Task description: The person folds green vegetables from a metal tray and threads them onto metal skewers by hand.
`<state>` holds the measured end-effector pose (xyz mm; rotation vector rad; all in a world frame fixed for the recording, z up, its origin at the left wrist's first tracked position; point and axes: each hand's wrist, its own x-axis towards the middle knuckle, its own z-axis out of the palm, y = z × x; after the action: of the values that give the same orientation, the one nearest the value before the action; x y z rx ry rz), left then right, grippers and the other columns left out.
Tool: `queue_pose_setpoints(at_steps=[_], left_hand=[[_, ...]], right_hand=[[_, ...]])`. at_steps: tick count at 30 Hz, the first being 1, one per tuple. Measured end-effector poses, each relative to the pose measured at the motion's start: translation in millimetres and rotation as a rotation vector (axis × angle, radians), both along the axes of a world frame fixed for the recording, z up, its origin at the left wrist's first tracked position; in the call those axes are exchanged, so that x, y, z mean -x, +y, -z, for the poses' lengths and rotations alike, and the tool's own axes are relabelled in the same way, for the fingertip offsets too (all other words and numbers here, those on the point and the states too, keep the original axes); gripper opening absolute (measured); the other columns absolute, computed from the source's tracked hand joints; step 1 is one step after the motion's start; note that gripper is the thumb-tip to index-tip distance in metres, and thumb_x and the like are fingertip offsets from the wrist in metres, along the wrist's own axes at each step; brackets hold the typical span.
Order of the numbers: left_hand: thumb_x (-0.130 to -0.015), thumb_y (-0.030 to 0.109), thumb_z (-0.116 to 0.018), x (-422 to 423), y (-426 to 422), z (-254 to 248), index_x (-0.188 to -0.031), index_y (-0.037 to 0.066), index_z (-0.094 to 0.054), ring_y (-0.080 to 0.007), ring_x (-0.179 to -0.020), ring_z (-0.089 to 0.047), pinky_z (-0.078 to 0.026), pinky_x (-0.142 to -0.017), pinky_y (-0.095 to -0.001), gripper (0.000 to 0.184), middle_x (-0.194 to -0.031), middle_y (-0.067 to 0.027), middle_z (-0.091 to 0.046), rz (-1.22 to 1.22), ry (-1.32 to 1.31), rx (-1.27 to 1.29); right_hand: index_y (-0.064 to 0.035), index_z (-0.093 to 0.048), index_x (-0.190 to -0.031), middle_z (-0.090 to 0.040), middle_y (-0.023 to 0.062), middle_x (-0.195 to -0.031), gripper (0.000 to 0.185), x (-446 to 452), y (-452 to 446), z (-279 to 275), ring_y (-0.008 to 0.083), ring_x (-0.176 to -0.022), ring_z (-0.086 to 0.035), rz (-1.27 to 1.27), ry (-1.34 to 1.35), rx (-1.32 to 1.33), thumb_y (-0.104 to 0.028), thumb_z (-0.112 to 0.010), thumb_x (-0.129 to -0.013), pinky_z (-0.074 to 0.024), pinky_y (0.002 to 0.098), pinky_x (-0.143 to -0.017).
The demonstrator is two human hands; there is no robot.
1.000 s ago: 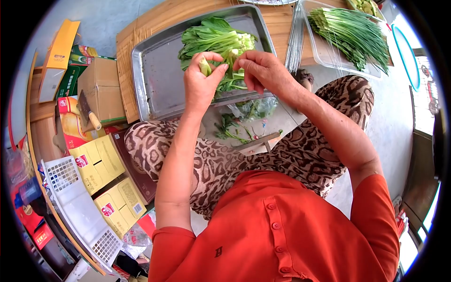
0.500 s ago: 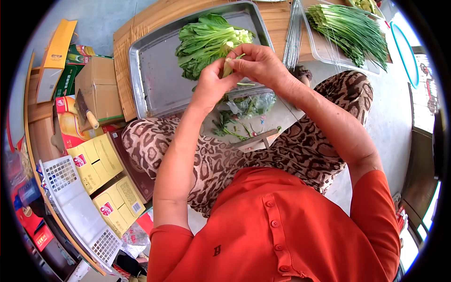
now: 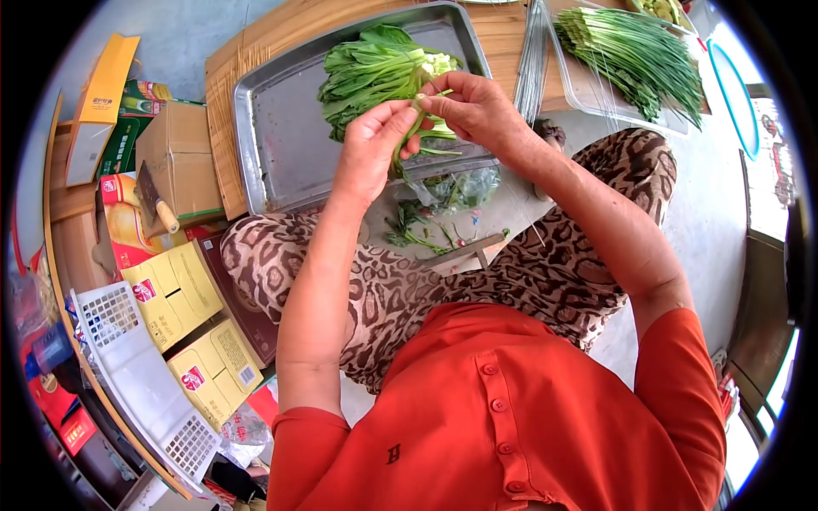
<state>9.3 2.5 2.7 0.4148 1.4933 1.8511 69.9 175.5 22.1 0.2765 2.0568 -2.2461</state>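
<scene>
My left hand (image 3: 373,149) is closed in a pinch on a green leafy vegetable stalk (image 3: 399,160), which hangs below the fingers. Against its fingertips, over the metal tray (image 3: 290,162), my right hand (image 3: 477,111) is also pinched. A thin skewer (image 3: 538,235) appears to run back from the right hand, its end showing past the wrist; most of it is hidden. Just beyond both hands, a pile of leafy greens (image 3: 371,72) lies in the tray, pale cut stems toward the right.
A bundle of thin metal skewers (image 3: 532,64) lies right of the tray. Farther right, long green chives (image 3: 635,60) fill a clear plastic container. Trimmings and a knife-like blade (image 3: 460,253) lie by my knees. Cartons (image 3: 183,153) and a wooden-handled cleaver (image 3: 158,200) are at left.
My left hand has shifted slightly left and turned, and the stalk now hangs down below its fingers. The skewer's end has come into view farther down, past my right wrist.
</scene>
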Motion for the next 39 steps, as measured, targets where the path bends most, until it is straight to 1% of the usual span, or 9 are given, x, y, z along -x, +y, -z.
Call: queue_pose_setpoints(at_steps=[4, 9, 11, 14, 21, 26, 29, 33, 39], left_hand=[[-0.096, 0.022, -0.052, -0.8, 1.2, 0.6, -0.108, 0.000, -0.061, -0.0096, -0.073, -0.056, -0.043, -0.063, -0.0220, 0.027, -0.092, -0.0049, -0.065, 0.048, 0.069, 0.056], [-0.098, 0.023, -0.048, 6.3, -1.8, 12.2, -0.107, -0.001, -0.062, -0.0120, -0.080, -0.059, -0.047, -0.072, -0.0234, 0.029, -0.094, -0.0052, -0.065, -0.268, 0.379, 0.169], [-0.098, 0.023, -0.048, 7.8, -1.8, 5.8, -0.105, -0.001, -0.062, -0.0088, -0.073, -0.056, -0.044, -0.065, -0.0209, 0.029, -0.094, -0.0049, -0.064, -0.361, 0.438, 0.157], [-0.094, 0.021, -0.057, 4.8, 0.2, -4.6, -0.102, 0.001, -0.062, -0.0021, -0.060, -0.041, -0.029, -0.051, -0.0167, 0.022, -0.089, -0.0006, -0.062, -0.347, 0.249, 0.076], [-0.082, 0.011, -0.071, 1.9, 2.0, 0.9, -0.097, 0.004, -0.062, -0.0015, -0.055, -0.040, -0.029, -0.048, -0.0164, 0.019, -0.073, 0.0056, -0.056, -0.208, -0.077, -0.012], [-0.081, 0.007, -0.070, 16.8, -7.0, 3.7, -0.095, 0.004, -0.061, -0.0020, -0.054, -0.040, -0.028, -0.048, -0.0167, 0.017, -0.074, 0.0046, -0.057, -0.385, -0.079, -0.049], [-0.083, 0.009, -0.069, 22.2, -13.2, 4.6, -0.099, 0.006, -0.058, -0.0030, -0.059, -0.044, -0.032, -0.049, -0.0157, 0.020, -0.085, 0.0016, -0.062, -0.385, -0.062, -0.025], [-0.081, 0.005, -0.070, 20.0, -8.0, 2.0, -0.095, 0.003, -0.061, -0.0018, -0.054, -0.040, -0.027, -0.047, -0.0167, 0.017, -0.074, 0.0043, -0.057, -0.473, -0.058, -0.023], [-0.081, 0.008, -0.071, 22.0, -10.4, 4.3, -0.099, 0.004, -0.058, -0.0035, -0.059, -0.044, -0.032, -0.050, -0.0166, 0.022, -0.080, 0.0032, -0.057, -0.434, -0.028, -0.017]], right_hand=[[-0.0022, -0.059, -0.093, -0.051, -0.0045, -0.058, 0.017, 0.7, 0.9, 0.4, 0.0017, -0.048, -0.038, 0.030, -0.032, -0.060, -0.018, -0.063, -0.089, -0.0280, 0.0198, -0.042], [-0.0031, -0.059, -0.091, -0.047, -0.0054, -0.056, 0.016, 1.1, 1.4, 2.8, 0.0021, -0.048, -0.038, 0.052, -0.011, -0.003, -0.019, -0.064, -0.089, -0.0278, 0.0202, -0.041], [-0.0029, -0.059, -0.092, -0.045, -0.0059, -0.056, 0.016, 1.7, 1.6, 2.8, 0.0023, -0.047, -0.038, 0.059, -0.032, -0.009, -0.018, -0.063, -0.089, -0.0274, 0.0202, -0.041], [-0.0026, -0.060, -0.093, -0.045, -0.0055, -0.056, 0.016, 0.8, 1.1, 1.6, 0.0024, -0.047, -0.037, 0.047, -0.029, -0.004, -0.018, -0.063, -0.089, -0.0275, 0.0202, -0.041], [-0.0020, -0.060, -0.094, -0.043, -0.0054, -0.054, 0.017, -1.9, -0.6, -4.5, 0.0030, -0.046, -0.037, 0.058, -0.023, 0.028, -0.019, -0.063, -0.090, -0.0280, 0.0212, -0.041], [-0.0060, -0.062, -0.106, -0.039, -0.0066, -0.053, 0.026, -7.6, 1.5, -15.5, 0.0022, -0.044, -0.033, -0.055, -0.053, -0.066, -0.024, -0.045, -0.098, -0.0251, 0.0202, -0.043], [-0.0020, -0.063, -0.097, -0.042, -0.0046, -0.052, 0.022, -11.7, -3.5, -19.4, 0.0039, -0.045, -0.038, -0.136, -0.027, -0.057, -0.017, -0.046, -0.095, -0.0310, 0.0216, -0.044], [-0.0038, -0.062, -0.105, -0.038, -0.0065, -0.051, 0.025, -14.3, -9.4, -12.6, 0.0027, -0.044, -0.034, -0.215, -0.033, -0.066, -0.021, -0.044, -0.098, -0.0263, 0.0198, -0.043], [-0.0022, -0.064, -0.097, -0.043, -0.0038, -0.053, 0.023, -14.3, -7.7, -11.3, 0.0048, -0.047, -0.040, -0.216, -0.027, -0.090, -0.018, -0.046, -0.095, -0.0344, 0.0229, -0.045]])
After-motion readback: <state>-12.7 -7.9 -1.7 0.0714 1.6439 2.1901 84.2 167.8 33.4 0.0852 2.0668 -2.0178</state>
